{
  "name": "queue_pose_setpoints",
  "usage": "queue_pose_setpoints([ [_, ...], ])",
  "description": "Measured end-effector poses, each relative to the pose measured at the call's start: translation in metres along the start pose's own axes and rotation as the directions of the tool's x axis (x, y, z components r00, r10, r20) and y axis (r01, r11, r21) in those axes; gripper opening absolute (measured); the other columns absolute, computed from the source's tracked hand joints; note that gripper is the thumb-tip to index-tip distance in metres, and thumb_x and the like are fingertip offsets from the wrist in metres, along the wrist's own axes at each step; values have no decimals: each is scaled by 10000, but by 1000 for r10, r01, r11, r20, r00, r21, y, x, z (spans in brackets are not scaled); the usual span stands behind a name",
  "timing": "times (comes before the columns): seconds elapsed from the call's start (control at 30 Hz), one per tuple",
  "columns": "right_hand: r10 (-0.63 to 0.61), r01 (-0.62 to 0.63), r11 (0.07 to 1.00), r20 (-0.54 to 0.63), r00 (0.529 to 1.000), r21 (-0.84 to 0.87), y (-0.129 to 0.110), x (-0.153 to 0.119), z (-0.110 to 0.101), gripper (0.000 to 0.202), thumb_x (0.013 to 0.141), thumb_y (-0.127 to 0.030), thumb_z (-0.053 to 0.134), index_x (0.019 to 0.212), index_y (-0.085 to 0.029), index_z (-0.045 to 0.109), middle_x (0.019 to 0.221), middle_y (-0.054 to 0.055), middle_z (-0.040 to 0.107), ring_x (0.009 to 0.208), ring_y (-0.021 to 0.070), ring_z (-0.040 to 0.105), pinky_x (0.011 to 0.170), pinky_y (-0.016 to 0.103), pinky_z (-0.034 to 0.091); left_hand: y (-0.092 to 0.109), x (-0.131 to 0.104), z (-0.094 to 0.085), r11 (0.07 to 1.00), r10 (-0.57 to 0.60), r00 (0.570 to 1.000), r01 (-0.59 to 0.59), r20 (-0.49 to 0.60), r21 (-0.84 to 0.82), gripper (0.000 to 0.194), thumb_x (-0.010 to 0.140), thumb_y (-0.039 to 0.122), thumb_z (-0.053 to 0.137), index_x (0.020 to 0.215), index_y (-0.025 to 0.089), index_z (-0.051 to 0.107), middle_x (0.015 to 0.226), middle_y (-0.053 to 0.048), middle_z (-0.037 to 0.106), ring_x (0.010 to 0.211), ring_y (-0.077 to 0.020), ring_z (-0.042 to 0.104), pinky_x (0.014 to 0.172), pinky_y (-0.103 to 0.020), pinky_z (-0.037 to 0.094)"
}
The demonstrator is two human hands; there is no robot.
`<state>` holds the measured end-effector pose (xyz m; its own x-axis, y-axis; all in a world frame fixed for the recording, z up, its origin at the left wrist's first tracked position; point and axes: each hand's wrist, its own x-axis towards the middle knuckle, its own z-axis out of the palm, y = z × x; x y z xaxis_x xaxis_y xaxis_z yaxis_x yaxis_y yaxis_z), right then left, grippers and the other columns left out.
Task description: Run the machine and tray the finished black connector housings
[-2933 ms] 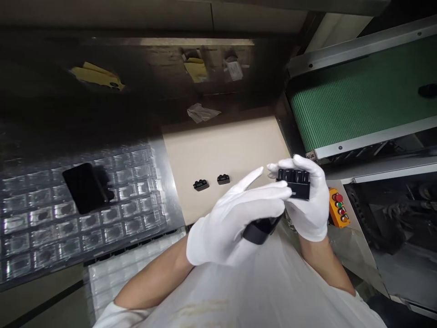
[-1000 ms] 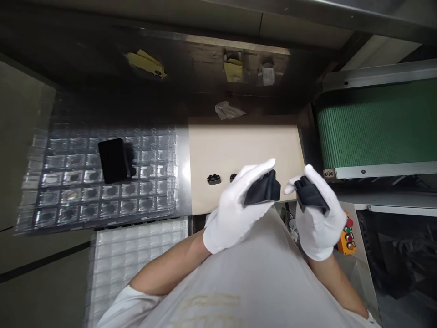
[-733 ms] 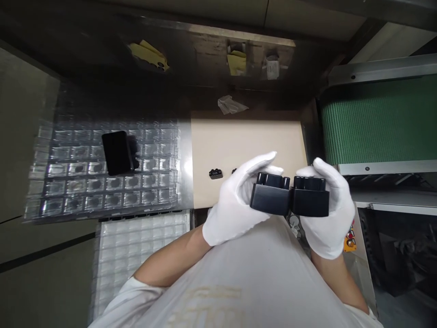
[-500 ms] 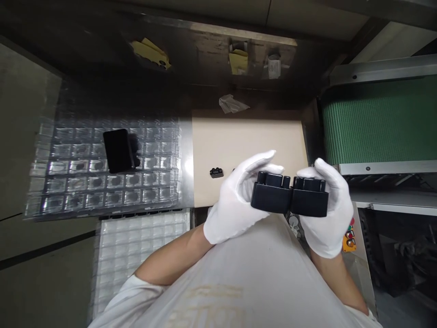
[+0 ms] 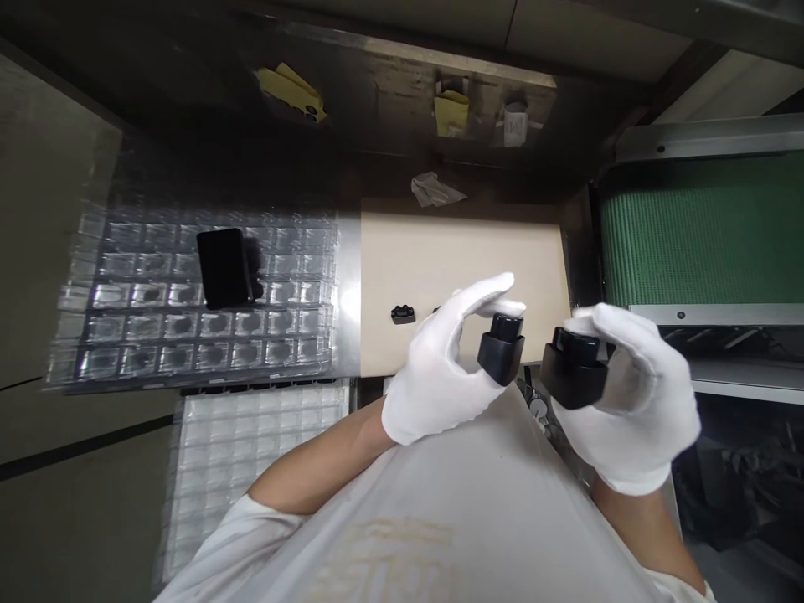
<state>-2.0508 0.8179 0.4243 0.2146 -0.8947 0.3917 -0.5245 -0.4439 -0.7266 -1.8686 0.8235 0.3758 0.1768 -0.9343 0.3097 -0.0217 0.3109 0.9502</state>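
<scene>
Close in front of the white shirt (image 5: pixel 452 502), both gloved hands are raised, each with a black block. The left hand (image 5: pixel 440 373) is curled, holding its block (image 5: pixel 501 352) between the fingers at the far end and the lower part of the hand. The right hand (image 5: pixel 634 398) is bent in a wide curve, gripping the wider-looking block (image 5: pixel 574 373) the same way. The two blocks are near each other but apart, ribbed ends pointing away from the body.

As for progress, both blocks are off the surface and in hand — neither is set down. Whether either is finished cannot be told.

Beyond the hands, a small black piece (image 5: pixel 403 314) lies on the beige sheet (image 5: pixel 465 260); something dark beside it is mostly hidden by the left glove. Off to the left, a black box (image 5: pixel 223 268) rests on the clear compartment tray (image 5: pixel 307 322). Farther back is a crumpled wrapper (image 5: pixel 436 191) — and, right of the sheet, a green conveyor belt (image 5: pixel 703 234).
</scene>
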Motion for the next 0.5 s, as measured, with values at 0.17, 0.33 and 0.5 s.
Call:
queue_pose_setpoints([
  [0.17, -60, 61, 996, 25, 998, -65, -5, 3, 23, 667, 827, -116, 760, 1418, -346, 553, 1281, 52, 725, 1143, 310, 735, 1005, 571, 638, -1, -7, 2, 999, 49, 999, -49, -8, 21, 566, 951, 287, 737, 1478, 257, 533, 1279, -65, 741, 1200, -281, 720, 1107, -487, 601],
  [0.33, -44, 42, 997, -17, 999, -71, -1, 2, 35, 569, 821, -156, 775, 1320, -329, 564, 1202, 47, 734, 1096, 285, 743, 969, 517, 651, -3, -10, 2, 996, 70, 996, -67, -61, 54, 532, 900, 154, 759, 1388, 245, 569, 1277, -72, 744, 1172, -262, 743, 1035, -448, 651],
  [0.5, -15, 15, 999, -15, 1000, 35, -1, 3, 38, 556, 778, -99, 785, 1258, -298, 587, 1172, 41, 735, 1061, 260, 744, 950, 475, 646, -3, -12, 2, 999, 24, 998, -21, -63, 47, 429, 866, 118, 768, 1241, 231, 592, 1248, -83, 754, 1173, -251, 744, 1016, -422, 650],
])
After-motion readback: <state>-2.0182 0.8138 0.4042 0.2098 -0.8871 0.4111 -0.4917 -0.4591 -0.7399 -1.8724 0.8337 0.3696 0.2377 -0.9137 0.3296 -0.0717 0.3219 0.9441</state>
